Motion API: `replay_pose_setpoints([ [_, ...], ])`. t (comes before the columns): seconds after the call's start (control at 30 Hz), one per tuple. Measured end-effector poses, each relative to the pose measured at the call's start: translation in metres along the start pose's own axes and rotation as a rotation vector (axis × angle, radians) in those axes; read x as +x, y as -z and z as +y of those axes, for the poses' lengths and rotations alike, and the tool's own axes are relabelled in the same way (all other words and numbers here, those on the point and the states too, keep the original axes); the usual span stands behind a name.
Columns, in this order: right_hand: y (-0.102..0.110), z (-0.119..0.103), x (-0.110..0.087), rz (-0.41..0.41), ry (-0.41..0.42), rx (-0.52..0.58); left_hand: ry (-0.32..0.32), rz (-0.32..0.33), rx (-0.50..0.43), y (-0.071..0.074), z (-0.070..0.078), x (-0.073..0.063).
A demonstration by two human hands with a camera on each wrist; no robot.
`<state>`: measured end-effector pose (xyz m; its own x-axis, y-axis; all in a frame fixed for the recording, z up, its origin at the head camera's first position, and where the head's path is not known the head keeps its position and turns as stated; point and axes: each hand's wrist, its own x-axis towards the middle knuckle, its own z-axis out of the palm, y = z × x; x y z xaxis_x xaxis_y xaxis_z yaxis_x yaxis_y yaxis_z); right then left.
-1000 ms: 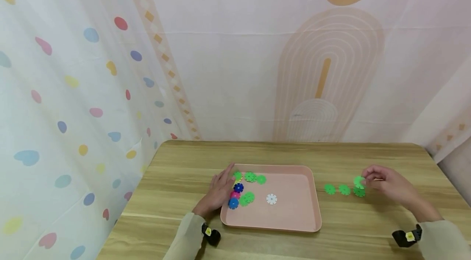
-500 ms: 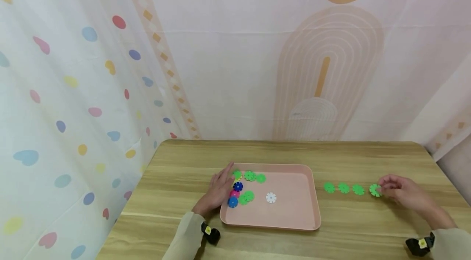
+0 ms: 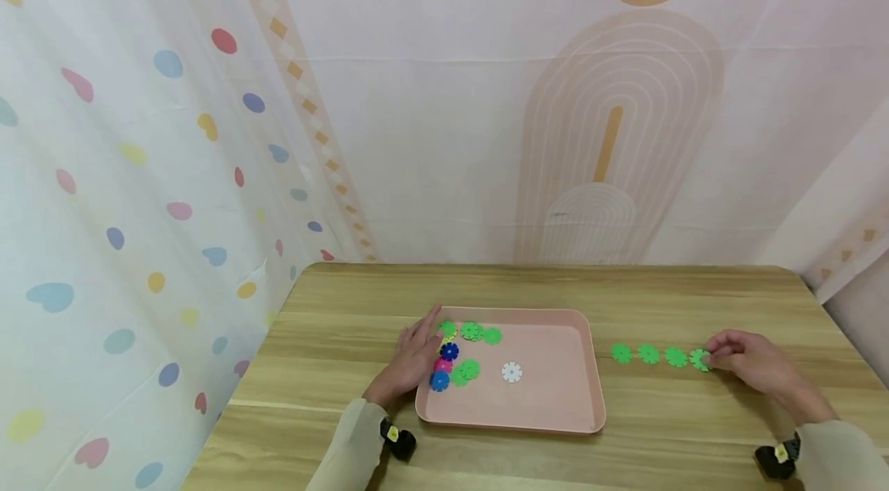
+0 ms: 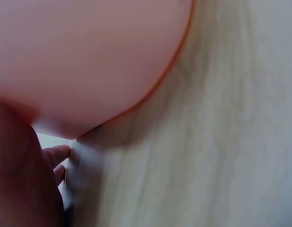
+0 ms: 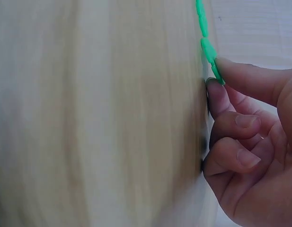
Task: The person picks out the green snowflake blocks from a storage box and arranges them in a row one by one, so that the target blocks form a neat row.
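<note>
At the right end of a row of green notched discs (image 3: 648,353) on the wooden table, my right hand (image 3: 753,364) pinches one more green notched disc (image 3: 698,360) between thumb and finger. In the right wrist view this pinched disc (image 5: 209,49) is tilted, its near edge under the thumb, close to the neighbouring disc. My left hand (image 3: 412,361) rests on the left rim of the pink tray (image 3: 549,406), its fingers extended. The left wrist view shows part of that hand (image 4: 22,170) against the tray's side.
Inside the tray lie several green discs (image 3: 470,330) and a white disc (image 3: 512,372). Dark blue (image 3: 449,351), pink (image 3: 444,366) and blue discs (image 3: 440,381) sit along its left side. A patterned curtain (image 3: 444,128) hangs behind the table.
My right hand first carried the disc rightward from above the row's third disc, lowered it to the table, then shifted it slightly left toward the row. The left hand stayed on the tray rim.
</note>
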<state>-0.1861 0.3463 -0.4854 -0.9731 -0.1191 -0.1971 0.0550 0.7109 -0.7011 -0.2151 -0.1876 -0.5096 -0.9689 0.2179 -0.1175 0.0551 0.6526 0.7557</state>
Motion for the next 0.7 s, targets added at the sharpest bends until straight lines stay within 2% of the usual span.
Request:
replay_pose_setpoints([
  [0.33,-0.0085,-0.0062,0.0006,0.017,0.005,-0.015,0.006,0.006,0.011,-0.0014,-0.0012,-0.0005],
  [0.53,-0.0098,-0.0084,0.0016,0.031,0.002,-0.030,-0.011,0.006,0.005,-0.0009,-0.0003,0.0002],
  [0.7,-0.0091,-0.0099,0.0017,0.016,-0.014,-0.020,-0.013,0.006,0.001,-0.0004,0.0001,-0.0003],
])
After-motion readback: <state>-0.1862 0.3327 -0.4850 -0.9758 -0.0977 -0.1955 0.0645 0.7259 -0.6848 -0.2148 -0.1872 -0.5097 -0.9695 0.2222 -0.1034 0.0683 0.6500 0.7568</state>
